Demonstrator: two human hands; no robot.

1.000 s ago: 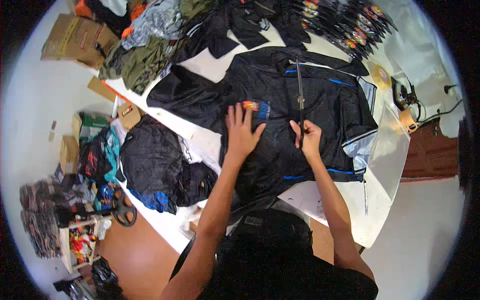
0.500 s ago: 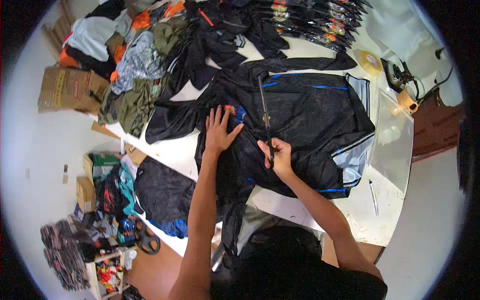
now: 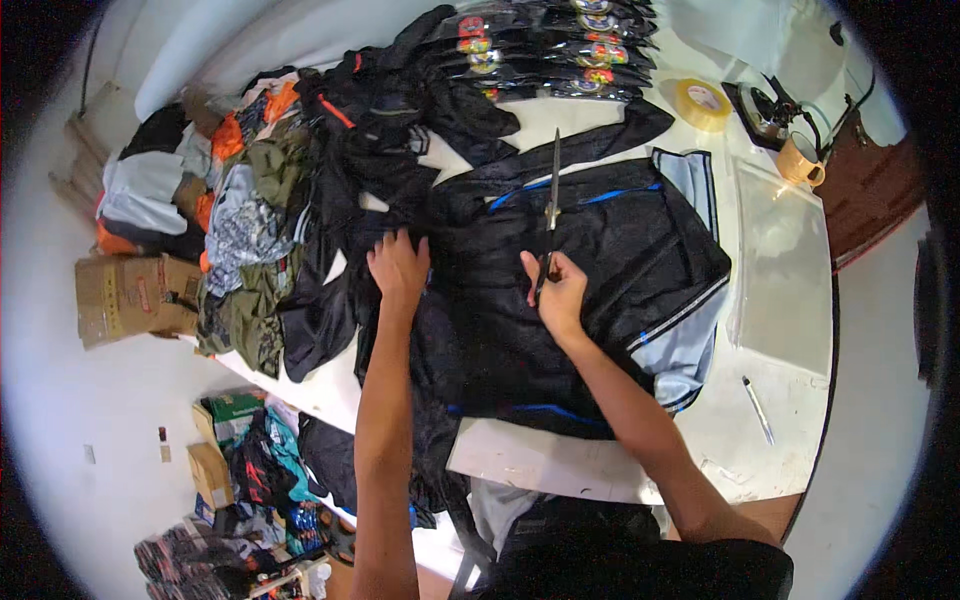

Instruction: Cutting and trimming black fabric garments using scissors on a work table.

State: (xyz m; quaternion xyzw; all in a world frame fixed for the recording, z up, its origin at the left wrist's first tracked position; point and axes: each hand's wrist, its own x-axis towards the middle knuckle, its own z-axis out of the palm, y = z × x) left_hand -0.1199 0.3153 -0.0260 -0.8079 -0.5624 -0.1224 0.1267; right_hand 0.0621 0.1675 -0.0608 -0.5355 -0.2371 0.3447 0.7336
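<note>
A black jacket (image 3: 600,255) with blue stripes and a light grey lining lies spread over the white table. My left hand (image 3: 400,268) rests on its left part, palm down, with the fingers apart and slightly bent. A bit of blue shows beside that hand. Held upright over the jacket's middle is a pair of scissors (image 3: 555,175). My right hand (image 3: 562,300) is wrapped round the handles, and the blades are together, pointing away from me. Whether the blades touch the cloth I cannot tell.
More dark garments (image 3: 350,150) and a heap of mixed clothes (image 3: 250,210) cover the left side. Bagged black items (image 3: 600,50) lie at the back. Tape (image 3: 703,105), an iron (image 3: 760,110), a mug (image 3: 800,160), a plastic sheet (image 3: 785,270) and a pen (image 3: 758,410) are at the right.
The view has shifted. My left hand's fingers are more bent, and the colourful patch beside them is mostly hidden. The scissors have swung from leaning left to nearly upright, still in my right hand.
</note>
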